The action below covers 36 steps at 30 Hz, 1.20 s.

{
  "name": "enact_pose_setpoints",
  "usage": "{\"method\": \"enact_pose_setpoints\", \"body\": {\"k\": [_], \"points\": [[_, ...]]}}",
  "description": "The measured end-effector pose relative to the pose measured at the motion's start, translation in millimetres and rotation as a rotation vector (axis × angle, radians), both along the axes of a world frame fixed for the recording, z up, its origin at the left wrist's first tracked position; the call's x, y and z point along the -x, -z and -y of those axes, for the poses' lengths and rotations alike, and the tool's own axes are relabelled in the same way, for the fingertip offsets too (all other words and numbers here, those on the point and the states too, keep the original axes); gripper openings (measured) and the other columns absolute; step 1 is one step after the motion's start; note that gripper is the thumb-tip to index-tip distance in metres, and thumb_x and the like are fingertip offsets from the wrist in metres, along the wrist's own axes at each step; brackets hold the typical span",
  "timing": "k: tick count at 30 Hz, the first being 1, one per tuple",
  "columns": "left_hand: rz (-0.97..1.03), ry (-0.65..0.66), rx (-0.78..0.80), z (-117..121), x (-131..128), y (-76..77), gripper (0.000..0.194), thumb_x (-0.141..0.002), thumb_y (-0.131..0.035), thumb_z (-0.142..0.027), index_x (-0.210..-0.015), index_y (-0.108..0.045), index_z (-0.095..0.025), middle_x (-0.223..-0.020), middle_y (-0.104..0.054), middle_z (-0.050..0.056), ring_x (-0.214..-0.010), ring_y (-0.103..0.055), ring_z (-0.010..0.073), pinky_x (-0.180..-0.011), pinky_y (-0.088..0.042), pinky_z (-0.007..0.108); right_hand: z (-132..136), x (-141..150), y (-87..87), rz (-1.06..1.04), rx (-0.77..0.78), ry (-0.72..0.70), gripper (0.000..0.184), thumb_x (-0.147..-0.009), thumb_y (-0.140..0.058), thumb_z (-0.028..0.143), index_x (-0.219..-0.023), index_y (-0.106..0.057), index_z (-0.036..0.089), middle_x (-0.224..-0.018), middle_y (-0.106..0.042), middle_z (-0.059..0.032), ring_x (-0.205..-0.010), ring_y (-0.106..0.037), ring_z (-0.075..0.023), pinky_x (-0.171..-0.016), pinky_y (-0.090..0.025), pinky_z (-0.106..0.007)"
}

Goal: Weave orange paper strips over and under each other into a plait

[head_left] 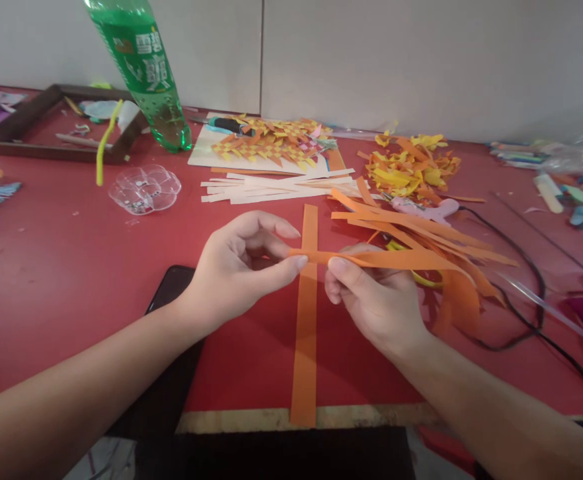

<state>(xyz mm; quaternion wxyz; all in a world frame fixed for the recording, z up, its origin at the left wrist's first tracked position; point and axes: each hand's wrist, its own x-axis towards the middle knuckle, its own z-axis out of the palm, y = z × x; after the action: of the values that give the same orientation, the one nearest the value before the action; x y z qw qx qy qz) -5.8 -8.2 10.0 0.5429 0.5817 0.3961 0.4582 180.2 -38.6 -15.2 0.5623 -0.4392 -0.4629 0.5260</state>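
Note:
Between both hands, an orange paper strip [406,259] is held level above the table, narrowed as if folded lengthwise near its left end. My left hand [241,263] has its thumb against that end, the index finger lifted off and the other fingers partly hidden behind. My right hand [376,297] pinches the strip between thumb and fingers a little further right. From there the strip runs right and curls downward. Beneath, a flat orange strip [305,347] lies front to back, its near end over the table edge. More loose orange strips [421,230] lie beyond my right hand.
A tilted green bottle [144,73], a dark frame [46,150] and a clear petal-shaped dish [145,190] stand left. White strips [276,187], a woven orange-yellow piece [271,140] and scraps [411,170] lie behind. A pink glue gun [426,209] trails a black cord. A phone [171,283] is near my left forearm.

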Motion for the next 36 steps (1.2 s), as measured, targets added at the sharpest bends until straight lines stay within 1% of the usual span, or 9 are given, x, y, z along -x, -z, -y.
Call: {"method": "enact_pose_setpoints", "body": {"k": [5,10,14,17,21,27,30,34,36], "points": [[0.026,-0.002,0.017,-1.7,0.8,1.3,0.028,-0.074,-0.080,-0.021,-0.092,-0.058,-0.021,-0.065,-0.067,-0.004,-0.055,-0.062,0.0090,-0.054,-0.050,0.019,-2.3,0.3,-2.1,-0.009,-0.010,0.024,0.018,-0.082,-0.076,0.030,-0.069,-0.067,0.022,-0.057,-0.059,0.0035,-0.049,-0.053,-0.0099,-0.044,-0.045,-0.024],[0.127,-0.103,0.006,-8.6,3.8,7.7,0.027,-0.078,-0.079,-0.019,-0.097,-0.061,-0.022,-0.071,-0.067,-0.005,-0.065,-0.064,0.0073,-0.063,-0.053,0.015,-8.8,-3.5,-5.6,-0.063,-0.011,0.113,0.020,-0.078,-0.079,0.030,-0.065,-0.065,0.023,-0.058,-0.058,0.0030,-0.049,-0.052,-0.0101,-0.040,-0.042,-0.024],[0.106,0.033,0.110,-9.2,2.7,7.4,0.026,-0.077,-0.080,-0.025,-0.099,-0.069,-0.018,-0.088,-0.074,0.002,-0.081,-0.070,0.0129,-0.074,-0.058,0.022,-7.9,-4.6,-2.2,-0.020,-0.007,0.076,0.019,-0.080,-0.077,0.031,-0.067,-0.066,0.024,-0.059,-0.058,0.0036,-0.049,-0.052,-0.0102,-0.042,-0.043,-0.025],[0.040,0.143,0.154,-5.7,0.7,5.5,0.027,-0.074,-0.083,-0.028,-0.098,-0.074,-0.018,-0.093,-0.078,0.005,-0.082,-0.073,0.0169,-0.076,-0.060,0.026,-4.9,-4.0,1.7,0.004,-0.009,0.016,0.013,-0.082,-0.076,0.031,-0.073,-0.069,0.025,-0.059,-0.060,0.0039,-0.049,-0.053,-0.0104,-0.045,-0.045,-0.026],[0.023,0.129,0.137,-2.6,0.1,5.7,0.015,-0.077,-0.081,-0.028,-0.087,-0.078,-0.018,-0.085,-0.079,0.004,-0.078,-0.075,0.0175,-0.077,-0.062,0.027,-3.7,-3.6,2.8,0.008,-0.027,0.000,0.011,-0.083,-0.075,0.030,-0.074,-0.071,0.026,-0.059,-0.062,0.0036,-0.050,-0.054,-0.0110,-0.046,-0.045,-0.027],[0.100,0.143,0.220,-3.2,1.8,6.4,0.010,-0.077,-0.081,-0.026,-0.081,-0.076,-0.019,-0.081,-0.079,0.003,-0.075,-0.075,0.0156,-0.074,-0.061,0.025,-4.4,-3.4,1.7,-0.033,-0.029,-0.009,0.007,-0.082,-0.076,0.026,-0.076,-0.073,0.026,-0.060,-0.062,0.0039,-0.050,-0.055,-0.0101,-0.046,-0.044,-0.025],[0.017,0.152,0.170,-4.0,2.1,5.9,0.012,-0.079,-0.078,-0.028,-0.079,-0.072,-0.017,-0.079,-0.077,0.003,-0.074,-0.073,0.0155,-0.071,-0.059,0.025,-4.2,-3.2,0.5,0.014,-0.047,-0.028,0.008,-0.083,-0.075,0.025,-0.076,-0.073,0.024,-0.059,-0.061,0.0037,-0.049,-0.054,-0.0098,-0.046,-0.044,-0.025],[-0.228,0.230,-0.031,-3.0,1.9,5.3,0.017,-0.086,-0.070,-0.032,-0.083,-0.073,-0.016,-0.080,-0.075,0.005,-0.075,-0.068,0.0157,-0.067,-0.053,0.024,-3.1,-3.0,-3.5,0.141,-0.048,-0.087,0.018,-0.083,-0.074,0.024,-0.066,-0.068,0.020,-0.057,-0.059,0.0030,-0.050,-0.055,-0.0096,-0.047,-0.044,-0.025],[-0.274,0.270,-0.085,-1.5,1.8,5.1,0.018,-0.088,-0.066,-0.031,-0.084,-0.074,-0.016,-0.082,-0.075,0.005,-0.075,-0.067,0.0154,-0.068,-0.052,0.024,-2.4,-3.4,-5.1,0.178,-0.058,-0.114,0.022,-0.082,-0.074,0.024,-0.062,-0.065,0.019,-0.057,-0.059,0.0027,-0.050,-0.055,-0.0095,-0.048,-0.044,-0.025]]}}
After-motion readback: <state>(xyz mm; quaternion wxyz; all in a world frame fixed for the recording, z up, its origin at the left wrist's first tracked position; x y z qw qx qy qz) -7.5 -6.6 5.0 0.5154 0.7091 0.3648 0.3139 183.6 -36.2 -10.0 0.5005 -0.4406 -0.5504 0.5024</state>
